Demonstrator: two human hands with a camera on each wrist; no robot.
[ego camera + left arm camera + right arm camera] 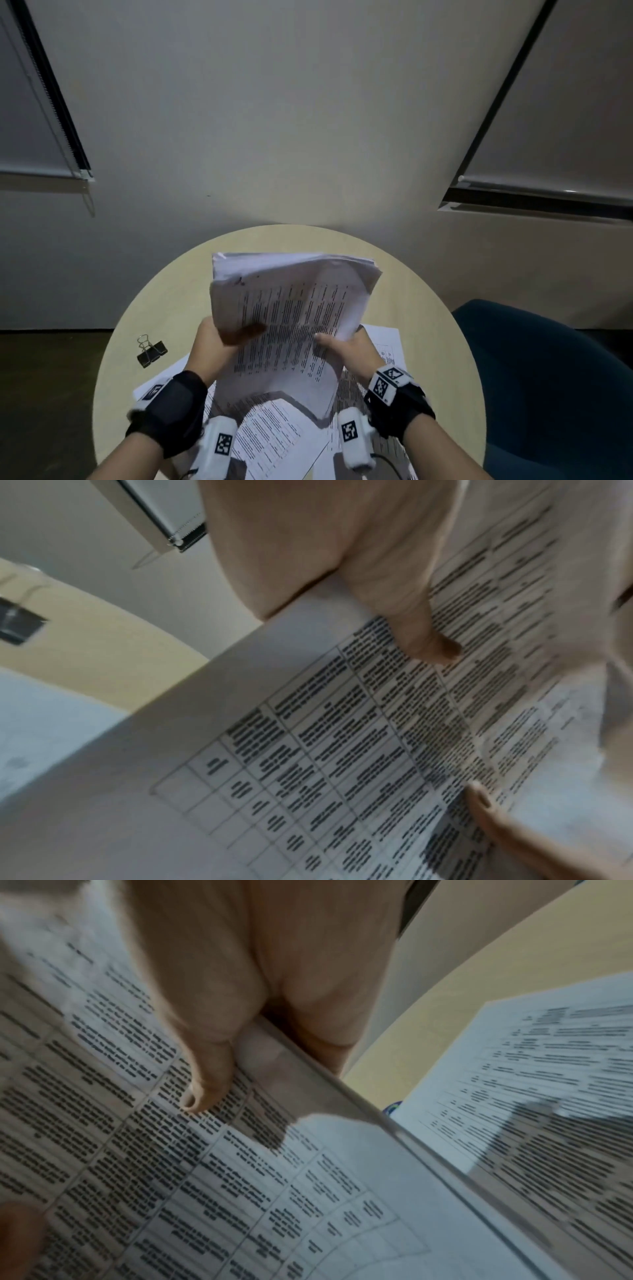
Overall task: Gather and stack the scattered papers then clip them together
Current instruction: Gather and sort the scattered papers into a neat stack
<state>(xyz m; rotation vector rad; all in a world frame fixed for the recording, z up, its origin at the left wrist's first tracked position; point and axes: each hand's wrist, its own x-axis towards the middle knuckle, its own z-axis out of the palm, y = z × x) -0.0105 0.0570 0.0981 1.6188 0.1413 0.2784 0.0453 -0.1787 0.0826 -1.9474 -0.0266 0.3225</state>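
Note:
A thick stack of printed papers [291, 315] is lifted off the round table, tilted up towards me. My left hand [219, 337] grips its left edge, thumb on the top sheet [438, 647], fingers hidden behind. My right hand [346, 346] grips the right edge, thumb [202, 1093] pressed on the print. Loose printed sheets [274, 435] lie on the table under and beside the stack, one at the right [534, 1053]. A black binder clip [151, 351] lies on the table to the left, blurred in the left wrist view [17, 626].
The round pale wooden table [428, 329] stands against a grey wall. A dark blue chair [548, 377] sits at the right. Window blinds [548, 137] hang at the upper left and right.

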